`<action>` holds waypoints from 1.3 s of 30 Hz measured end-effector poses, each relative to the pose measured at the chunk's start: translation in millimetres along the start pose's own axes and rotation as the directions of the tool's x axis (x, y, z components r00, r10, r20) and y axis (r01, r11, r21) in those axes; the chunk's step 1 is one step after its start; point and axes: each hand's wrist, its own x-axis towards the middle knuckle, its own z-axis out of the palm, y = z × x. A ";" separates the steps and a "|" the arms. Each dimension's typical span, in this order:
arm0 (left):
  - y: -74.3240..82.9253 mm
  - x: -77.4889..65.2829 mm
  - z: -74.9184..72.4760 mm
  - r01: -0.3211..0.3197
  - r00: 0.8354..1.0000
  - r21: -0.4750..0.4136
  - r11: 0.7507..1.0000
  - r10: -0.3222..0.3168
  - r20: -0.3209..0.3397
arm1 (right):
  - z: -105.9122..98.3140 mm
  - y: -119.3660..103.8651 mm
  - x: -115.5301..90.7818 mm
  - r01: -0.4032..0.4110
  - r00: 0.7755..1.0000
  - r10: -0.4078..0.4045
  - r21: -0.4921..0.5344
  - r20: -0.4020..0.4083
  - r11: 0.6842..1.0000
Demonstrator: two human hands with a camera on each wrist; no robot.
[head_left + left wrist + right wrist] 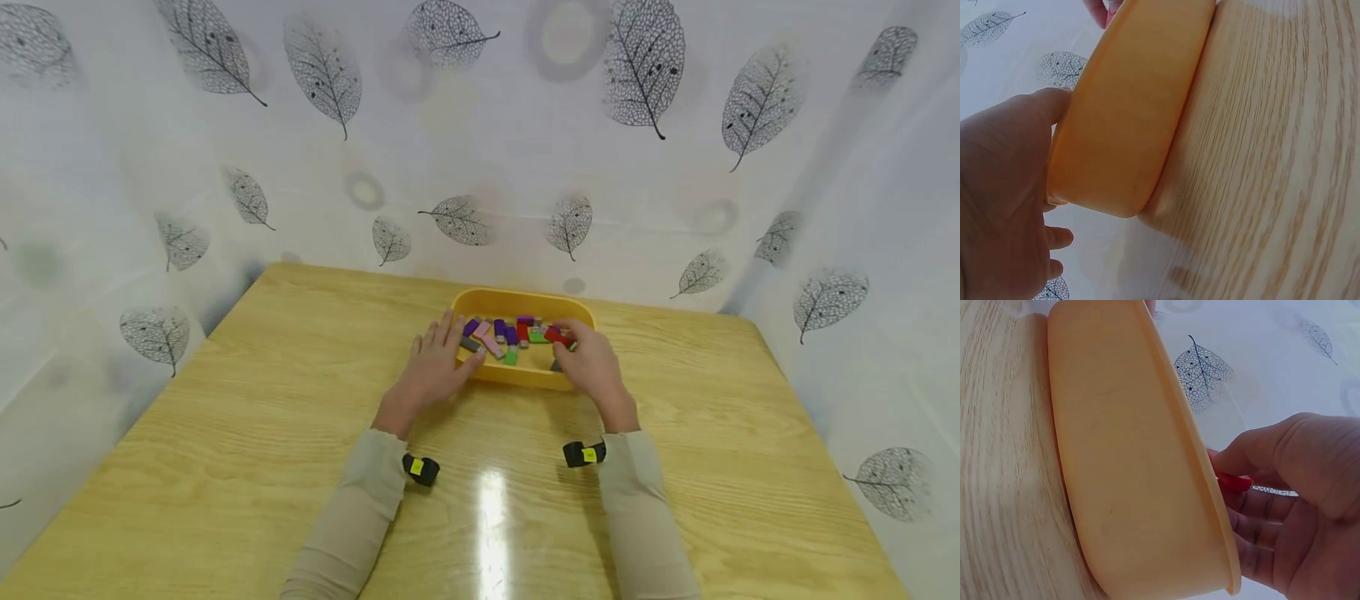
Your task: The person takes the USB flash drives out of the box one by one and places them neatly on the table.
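Observation:
A yellow plastic bin (525, 377) holds several USB flash drives in purple, pink, red, green and grey, some with metal plugs showing. My left hand (437, 360) rests at the bin's left end, thumb over the near rim and the other fingers stretched along the side. In the left wrist view the thumb (1054, 103) touches the rim, while other fingertips show past the bin's corner. Over the bin's right end, my right hand (596, 362) pinches a red USB flash drive (1234, 481) between thumb and fingers, right at the rim.
The bin stands toward the far side of a wooden table (262, 417). Behind and beside the table hangs a white leaf-patterned curtain (510, 158). Each wrist wears a small black camera, the left one (422, 469) and the right one (583, 454).

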 end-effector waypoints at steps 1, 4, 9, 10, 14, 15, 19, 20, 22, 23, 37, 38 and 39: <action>0.1 0.6 0.2 0.002 1.000 -0.001 1.000 -0.002 0.001 | -0.4 0.2 0.2 -0.003 1.000 0.003 0.003 0.000 1.000; 0.0 2.3 0.8 0.002 1.000 -0.005 1.000 -0.002 0.000 | -0.7 0.9 0.5 -0.015 1.000 0.015 0.006 0.002 1.000; -1.0 5.1 1.4 0.004 1.000 -0.008 1.000 -0.004 0.003 | -2.0 0.4 1.2 -0.035 0.999 0.036 0.022 -0.015 0.999; -1.3 5.5 1.5 0.005 1.000 -0.007 1.000 -0.005 0.004 | -2.8 -0.1 1.4 -0.037 0.999 0.037 0.035 -0.020 0.999; -0.7 6.7 0.3 -0.003 1.000 -0.017 1.000 0.002 -0.009 | -6.8 -1.1 1.8 -0.028 0.999 0.033 0.130 -0.037 0.991; -0.6 7.2 0.2 -0.002 1.000 -0.015 1.000 0.002 -0.011 | -7.7 -1.2 1.9 -0.020 0.999 0.026 0.155 -0.041 0.988; -0.1 7.0 -0.3 -0.004 1.000 -0.016 1.000 0.004 -0.011 | -9.5 0.0 0.7 0.013 0.999 -0.003 0.201 -0.050 0.979; 0.0 6.8 -0.3 -0.003 1.000 -0.014 1.000 0.003 -0.009 | -9.5 0.2 0.2 0.022 0.998 -0.011 0.203 -0.054 0.979; 0.1 6.4 0.2 -0.002 1.000 -0.013 1.000 0.002 -0.009 | -9.4 0.6 -1.2 0.038 0.998 -0.025 0.204 -0.063 0.978; 0.3 5.8 0.6 -0.005 1.000 -0.016 1.000 0.004 -0.013 | -9.4 0.7 -2.0 0.043 0.997 -0.029 0.212 -0.068 0.976; 1.6 -0.9 8.5 -0.013 1.000 -0.038 0.999 0.012 -0.026 | -10.7 3.0 -15.2 0.127 0.992 -0.129 0.308 -0.013 0.943; 1.1 -1.0 7.0 -0.012 0.999 -0.040 0.999 0.011 -0.032 | -12.2 1.0 -15.4 0.141 0.988 -0.151 0.300 0.011 0.944; 0.3 -1.1 5.7 -0.007 0.999 -0.037 0.999 0.006 -0.033 | -14.1 -1.0 -15.7 0.151 0.984 -0.171 0.293 0.044 0.944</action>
